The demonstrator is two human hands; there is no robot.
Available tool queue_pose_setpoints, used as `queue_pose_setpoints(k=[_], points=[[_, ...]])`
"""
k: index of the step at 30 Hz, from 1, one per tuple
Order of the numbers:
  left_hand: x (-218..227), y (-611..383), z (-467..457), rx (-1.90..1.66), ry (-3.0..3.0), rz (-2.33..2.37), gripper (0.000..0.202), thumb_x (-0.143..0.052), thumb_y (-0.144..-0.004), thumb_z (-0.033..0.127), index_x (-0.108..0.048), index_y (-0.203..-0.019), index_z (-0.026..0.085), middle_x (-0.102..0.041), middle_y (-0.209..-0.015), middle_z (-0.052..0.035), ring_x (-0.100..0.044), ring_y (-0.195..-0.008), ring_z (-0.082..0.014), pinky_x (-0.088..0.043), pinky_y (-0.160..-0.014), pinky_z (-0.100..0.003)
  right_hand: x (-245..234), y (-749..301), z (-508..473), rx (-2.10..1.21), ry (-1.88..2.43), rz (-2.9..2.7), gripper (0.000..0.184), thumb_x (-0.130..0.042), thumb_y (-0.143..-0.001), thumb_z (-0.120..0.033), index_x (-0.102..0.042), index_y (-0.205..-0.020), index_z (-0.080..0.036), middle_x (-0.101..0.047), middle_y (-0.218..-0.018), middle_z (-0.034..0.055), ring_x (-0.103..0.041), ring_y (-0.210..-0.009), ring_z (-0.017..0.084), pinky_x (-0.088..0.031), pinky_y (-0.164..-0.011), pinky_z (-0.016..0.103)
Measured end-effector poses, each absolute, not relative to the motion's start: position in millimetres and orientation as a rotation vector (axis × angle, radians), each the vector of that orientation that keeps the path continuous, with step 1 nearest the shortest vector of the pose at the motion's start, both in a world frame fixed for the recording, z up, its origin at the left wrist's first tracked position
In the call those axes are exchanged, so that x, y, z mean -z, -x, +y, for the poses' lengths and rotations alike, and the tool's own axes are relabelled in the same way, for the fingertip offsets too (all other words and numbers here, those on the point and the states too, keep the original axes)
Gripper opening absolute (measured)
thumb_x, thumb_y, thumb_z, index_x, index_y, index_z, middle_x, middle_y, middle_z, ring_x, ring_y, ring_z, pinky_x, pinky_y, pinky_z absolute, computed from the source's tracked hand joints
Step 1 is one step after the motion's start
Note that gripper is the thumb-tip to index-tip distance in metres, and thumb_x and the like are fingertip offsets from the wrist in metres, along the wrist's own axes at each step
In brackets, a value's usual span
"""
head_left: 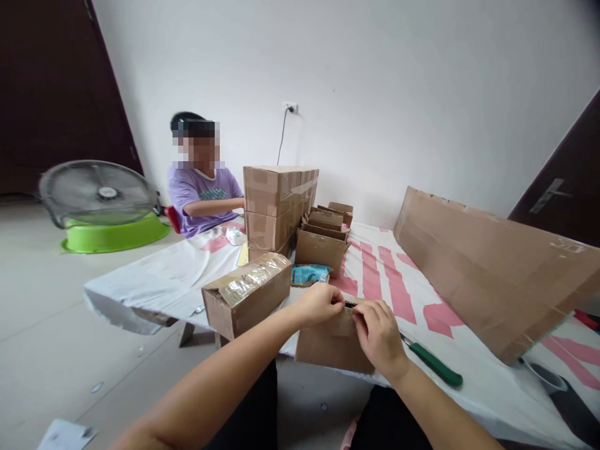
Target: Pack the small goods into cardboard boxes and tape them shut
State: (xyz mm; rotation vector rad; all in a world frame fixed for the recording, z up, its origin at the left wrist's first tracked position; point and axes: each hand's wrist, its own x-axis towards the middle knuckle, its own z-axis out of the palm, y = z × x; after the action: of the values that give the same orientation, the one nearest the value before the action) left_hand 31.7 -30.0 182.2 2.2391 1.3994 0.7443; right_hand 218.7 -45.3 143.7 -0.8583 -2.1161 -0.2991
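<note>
A small cardboard box (pixel 335 347) stands at the near edge of the cloth-covered table, in front of my lap. My left hand (pixel 321 305) is closed with its fingertips pinched at the top edge, on the left. On the right side of the same edge, my right hand (pixel 379 331) has its fingers curled over the box's top flap. A narrow dark gap shows between the two hands. Just behind the box lies a blue packet (pixel 310 274). A green-handled knife (pixel 435 364) rests to the right of my right hand, its blade partly hidden.
A taped long box (pixel 250 290) sits left, before stacked cartons (pixel 265 209). Open boxes (pixel 321 247) line up behind. A large cardboard sheet (pixel 492 269) leans at right, near a tape roll (pixel 546 375). Across the table sits a person in purple (pixel 204 194).
</note>
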Motion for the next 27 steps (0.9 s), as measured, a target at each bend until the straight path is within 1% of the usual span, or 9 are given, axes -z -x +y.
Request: queue_pose_setpoints(k=[4, 8, 11, 13, 17, 19, 23, 27], points=[[-178, -32, -22, -0.730, -2.159, 1.417, 0.020, -0.051, -0.072, 0.022, -0.070, -0.070, 0.014, -0.066, -0.064, -0.0017, -0.055, -0.061, -0.0137, -0.035, -0.056, -0.022, -142, -219, -45, 0.239, 0.864, -2.067, 0.013, -0.045, -0.087, -0.013, -0.053, -0.093, -0.020, -0.060, -0.086, 0.0063, -0.055, -0.084, 0.022, -0.046, -0.075, 0.038], [-171, -30, -10, -0.687, -2.061, 1.387, 0.020, -0.053, -0.070, 0.023, -0.070, -0.068, 0.013, -0.060, -0.058, 0.0001, -0.050, -0.057, -0.0120, -0.034, -0.053, -0.021, -141, -221, -44, 0.223, 0.874, -2.059, 0.020, -0.049, -0.082, -0.012, -0.051, -0.099, -0.020, -0.061, -0.091, 0.0073, -0.057, -0.089, 0.023, -0.048, -0.078, 0.040], [-166, -26, 0, -0.633, -1.969, 1.351, 0.022, -0.055, -0.070, 0.028, -0.070, -0.073, 0.013, -0.056, -0.055, 0.0017, -0.045, -0.051, -0.0101, -0.032, -0.049, -0.021, -139, -220, -44, 0.221, 0.881, -2.048, 0.024, -0.052, -0.080, -0.013, -0.050, -0.102, -0.020, -0.062, -0.094, 0.0080, -0.058, -0.092, 0.024, -0.049, -0.081, 0.041], [-163, -23, 4, -0.607, -1.918, 1.328, 0.024, -0.056, -0.069, 0.031, -0.070, -0.074, 0.012, -0.054, -0.055, 0.0023, -0.042, -0.050, -0.0093, -0.031, -0.049, -0.020, -138, -218, -46, 0.236, 0.859, -2.069, 0.026, -0.053, -0.079, -0.013, -0.050, -0.104, -0.020, -0.062, -0.098, 0.0091, -0.058, -0.097, 0.024, -0.048, -0.084, 0.043], [-160, -20, 10, -0.587, -1.863, 1.284, 0.025, -0.059, -0.067, 0.032, -0.071, -0.076, 0.012, -0.056, -0.056, 0.0022, -0.043, -0.051, -0.0095, -0.033, -0.050, -0.020, -130, -215, -54, 0.282, 0.763, -2.150, 0.029, -0.052, -0.078, -0.010, -0.051, -0.105, -0.018, -0.062, -0.111, 0.0121, -0.056, -0.108, 0.025, -0.046, -0.091, 0.044], [-160, -20, 12, -0.584, -1.845, 1.273, 0.025, -0.060, -0.066, 0.032, -0.071, -0.076, 0.012, -0.056, -0.056, 0.0022, -0.044, -0.052, -0.0098, -0.033, -0.051, -0.021, -126, -215, -57, 0.270, 0.735, -2.160, 0.027, -0.050, -0.078, -0.008, -0.051, -0.103, -0.019, -0.063, -0.108, 0.0111, -0.057, -0.105, 0.023, -0.047, -0.089, 0.042], [-158, -19, 13, -0.583, -1.823, 1.258, 0.026, -0.062, -0.065, 0.034, -0.072, -0.077, 0.013, -0.056, -0.055, 0.0023, -0.044, -0.053, -0.0103, -0.033, -0.051, -0.021, -122, -219, -52, 0.243, 0.758, -2.113, 0.017, -0.048, -0.083, -0.008, -0.052, -0.094, -0.020, -0.064, -0.090, 0.0062, -0.061, -0.089, 0.020, -0.050, -0.079, 0.036], [-156, -19, 16, -0.585, -1.817, 1.258, 0.027, -0.063, -0.065, 0.035, -0.071, -0.077, 0.012, -0.055, -0.055, 0.0026, -0.043, -0.052, -0.0100, -0.033, -0.052, -0.022, -129, -217, -38, 0.302, 0.789, -2.186, 0.011, -0.048, -0.085, -0.011, -0.052, -0.090, -0.020, -0.064, -0.085, 0.0053, -0.061, -0.082, 0.019, -0.048, -0.074, 0.032]])
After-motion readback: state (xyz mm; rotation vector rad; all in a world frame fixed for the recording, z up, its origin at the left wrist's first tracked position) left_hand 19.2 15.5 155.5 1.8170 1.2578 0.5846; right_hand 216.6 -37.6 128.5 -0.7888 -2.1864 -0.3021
